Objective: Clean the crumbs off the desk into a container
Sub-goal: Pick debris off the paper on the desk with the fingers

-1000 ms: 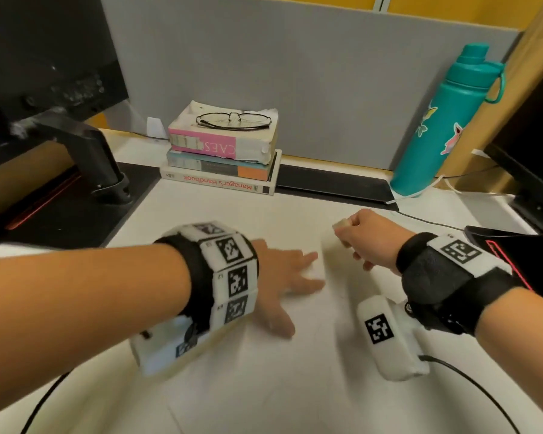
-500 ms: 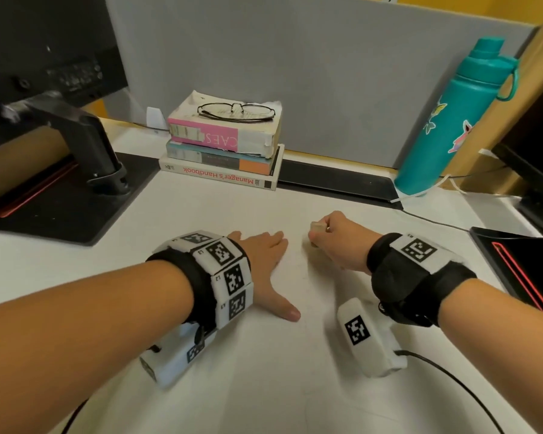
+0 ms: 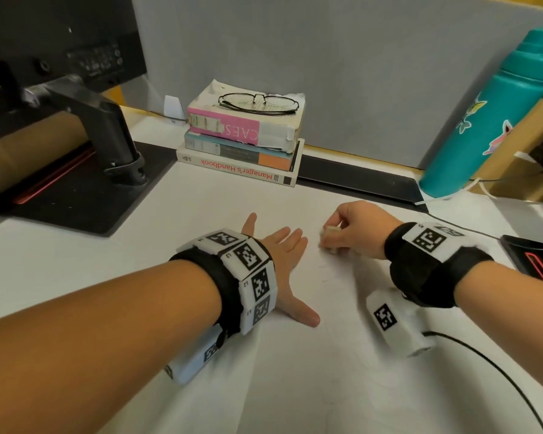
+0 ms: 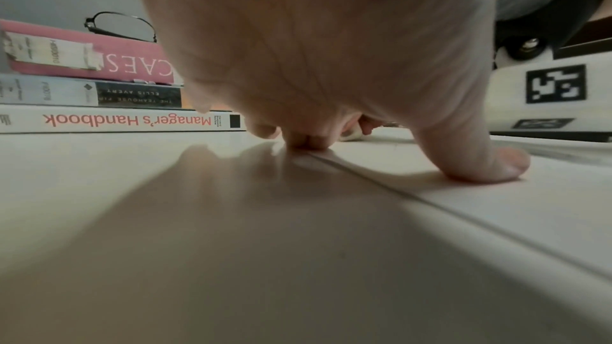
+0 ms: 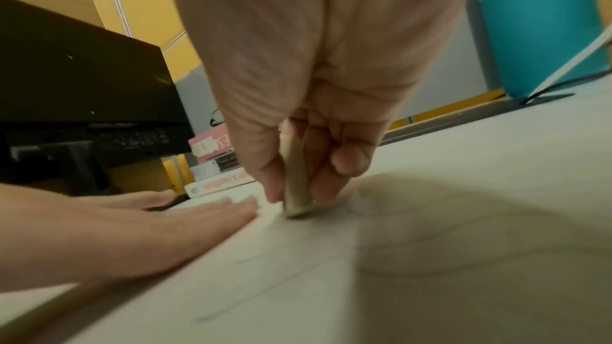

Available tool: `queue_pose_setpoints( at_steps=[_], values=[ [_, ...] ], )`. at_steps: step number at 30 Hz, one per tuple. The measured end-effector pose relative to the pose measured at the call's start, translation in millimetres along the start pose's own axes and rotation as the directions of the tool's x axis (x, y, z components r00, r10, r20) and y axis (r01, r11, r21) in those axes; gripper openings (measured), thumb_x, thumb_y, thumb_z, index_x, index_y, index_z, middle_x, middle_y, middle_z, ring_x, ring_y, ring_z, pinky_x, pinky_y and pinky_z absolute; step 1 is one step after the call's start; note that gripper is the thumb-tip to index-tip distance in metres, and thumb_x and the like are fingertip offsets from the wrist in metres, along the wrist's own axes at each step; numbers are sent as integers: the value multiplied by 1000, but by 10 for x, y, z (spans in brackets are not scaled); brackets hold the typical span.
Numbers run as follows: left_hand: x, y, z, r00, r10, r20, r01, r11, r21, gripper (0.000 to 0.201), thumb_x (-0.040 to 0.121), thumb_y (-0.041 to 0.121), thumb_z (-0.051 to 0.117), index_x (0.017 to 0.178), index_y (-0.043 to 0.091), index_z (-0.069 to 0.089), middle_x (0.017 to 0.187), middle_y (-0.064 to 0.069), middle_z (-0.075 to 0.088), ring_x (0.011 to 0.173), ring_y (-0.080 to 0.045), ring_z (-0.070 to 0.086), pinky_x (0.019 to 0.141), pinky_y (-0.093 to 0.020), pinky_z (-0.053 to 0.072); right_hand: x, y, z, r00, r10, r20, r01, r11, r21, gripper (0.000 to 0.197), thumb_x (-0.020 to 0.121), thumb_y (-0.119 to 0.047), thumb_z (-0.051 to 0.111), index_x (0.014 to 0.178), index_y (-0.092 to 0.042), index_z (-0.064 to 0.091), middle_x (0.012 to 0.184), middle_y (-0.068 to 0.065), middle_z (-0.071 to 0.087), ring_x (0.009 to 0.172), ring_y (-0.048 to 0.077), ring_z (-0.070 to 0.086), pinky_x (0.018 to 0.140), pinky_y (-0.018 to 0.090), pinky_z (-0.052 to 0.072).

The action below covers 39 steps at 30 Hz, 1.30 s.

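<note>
Head view: left hand (image 3: 279, 264) flat at centre, fingers straight and spread, palm down, pressing a white sheet of paper (image 3: 295, 371) onto the desk (image 3: 44, 261); holding nothing. Right hand (image 3: 355, 228) at about 2 o'clock from it, just beside the left fingertips, fingers curled in a narrow pinch on a small pale eraser (image 3: 330, 230) whose lower end touches the paper. Faint grey marks on the sheet below the eraser; crumbs too small to pick out, no container in view. Book stack (image 3: 242, 145) with glasses (image 3: 259, 103) at 12 o'clock, teal bottle (image 3: 496, 120) at 2 o'clock, monitor stand (image 3: 107, 133) at 10 o'clock. Left wrist view: thumb and fingers planted on the paper, its edge (image 4: 430, 205) a dark line running to 4 o'clock. Right wrist view: eraser (image 5: 294, 179) upright between thumb and fingers, tip on the sheet, left hand (image 5: 132, 232) flat at 9 o'clock. Judgement: rubbing step, clean-up not started. Risks: hard strokes could wrinkle or drag the sheet if the left hand lets up; eraser dust could scatter towards the books or off the desk edge; the narrow pinch could let the eraser slip out; with no container near, sweeping may spill.
</note>
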State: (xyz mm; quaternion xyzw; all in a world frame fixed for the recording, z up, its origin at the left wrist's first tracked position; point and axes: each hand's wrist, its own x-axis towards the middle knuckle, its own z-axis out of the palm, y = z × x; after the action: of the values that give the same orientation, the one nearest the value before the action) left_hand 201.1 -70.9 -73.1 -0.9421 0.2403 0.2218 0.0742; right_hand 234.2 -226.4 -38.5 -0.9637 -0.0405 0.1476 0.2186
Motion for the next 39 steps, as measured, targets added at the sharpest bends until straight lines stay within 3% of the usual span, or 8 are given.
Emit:
queue_pose_setpoints(
  at_steps=[2,4,8,13,16,21,23,39],
  values=[
    [4,2,11,1000,3,-16,-3,1000,15,121,63,91,34,150,21,-15,159,4,-16,146,-13,-15,108,-64,-14,-36,-34,60,995,-43,86,41,999,20,16,78,-28,73,87,-20,62,80,-2,69,68,10,61,67,22,50],
    [5,3,14,1000,9,-25,-9,1000,22,121,64,90,34,150,21,-14,159,3,-15,146,-13,-14,108,-64,-14,-59,-53,111,987,-64,151,57,997,49,16,77,-28,74,84,-20,62,75,-3,68,63,9,60,68,23,52],
    [10,4,3,1000,-1,-6,1,1000,18,122,64,90,34,149,19,-17,159,3,-18,147,-13,-13,109,-63,-15,39,-49,68,997,-66,-42,63,996,-64,18,79,-28,71,90,-18,60,100,1,66,91,17,60,84,29,49],
    [-8,16,-14,1000,-6,1,6,1000,2,121,65,89,36,150,20,-16,159,3,-16,147,-13,-11,110,-63,-14,-33,-33,98,994,-102,47,106,989,-100,20,77,-26,73,89,-17,59,78,-7,55,72,9,50,68,22,44],
    [4,23,-28,1000,-2,0,2,999,40,122,64,90,33,149,18,-16,159,1,-17,147,-13,-12,110,-62,-14,-14,9,19,995,-97,-39,89,982,-169,17,81,-24,68,88,-18,53,83,-6,52,79,12,49,71,22,39],
    [-17,33,-47,1000,-3,13,3,999,52,121,66,88,34,150,15,-16,159,0,-16,147,-14,-11,111,-61,-13,-69,-28,90,989,-144,28,146,976,-163,20,78,-25,71,85,-19,54,76,-9,50,67,6,44,59,16,36],
    [-5,39,-57,1000,-7,18,6,998,58,121,66,89,34,149,16,-17,159,0,-17,147,-14,-11,111,-61,-13,-48,-24,55,992,-118,-34,111,978,-175,19,80,-23,70,86,-18,53,79,-7,51,71,9,45,60,17,36],
    [-5,46,-36,1000,-21,23,21,999,24,121,67,88,36,149,17,-18,158,1,-18,147,-13,-11,111,-61,-12,53,-100,89,990,-125,-67,111,978,-176,23,81,-22,68,73,-22,46,73,-9,46,75,12,48,59,17,35]
  ],
)
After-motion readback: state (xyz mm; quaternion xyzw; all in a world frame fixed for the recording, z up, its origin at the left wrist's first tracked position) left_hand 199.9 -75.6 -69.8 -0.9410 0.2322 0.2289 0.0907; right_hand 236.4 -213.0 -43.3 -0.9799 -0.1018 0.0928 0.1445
